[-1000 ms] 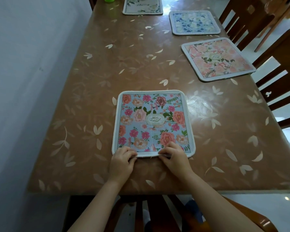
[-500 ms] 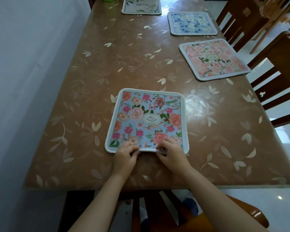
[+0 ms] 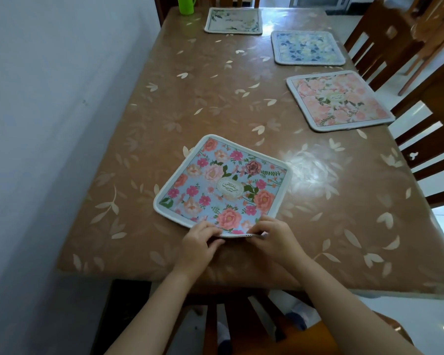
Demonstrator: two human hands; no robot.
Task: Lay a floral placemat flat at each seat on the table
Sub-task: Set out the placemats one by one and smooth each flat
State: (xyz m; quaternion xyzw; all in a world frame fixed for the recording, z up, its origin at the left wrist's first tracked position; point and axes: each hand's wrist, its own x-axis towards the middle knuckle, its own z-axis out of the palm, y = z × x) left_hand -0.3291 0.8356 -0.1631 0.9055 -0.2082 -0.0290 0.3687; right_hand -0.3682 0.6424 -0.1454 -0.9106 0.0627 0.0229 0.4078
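Where the near edge of the bench (image 3: 164, 103) meets the person's forearms, both hands pinch the near border of a blue floral placemat (image 3: 223, 187). The left hand (image 3: 199, 243) has its grip closed on that border, thumb beneath and fingers curled over the top, and the right hand (image 3: 274, 238) is closed on the same border just to the right of it, so the two hands sit near each other with a short strip of white edging showing between them. The mat lies on the bench near its near edge, turned at an angle so that its far left corner points away from the person; the pinched edge looks slightly raised while the rest rests on the surface.

On the right side of the bench a pink floral placemat (image 3: 340, 99) lies flat, and farther along the same side lies a blue-and-cream placemat (image 3: 308, 48). At the far end sits a pale green-and-white placemat (image 3: 233, 20), with a green cup (image 3: 186, 5) to its left at the far left corner. Wooden chairs (image 3: 385, 44) stand along the right side, and another chair (image 3: 241, 326) shows below the near edge between the person's arms. A pale wall (image 3: 49, 124) runs along the bench's left side.
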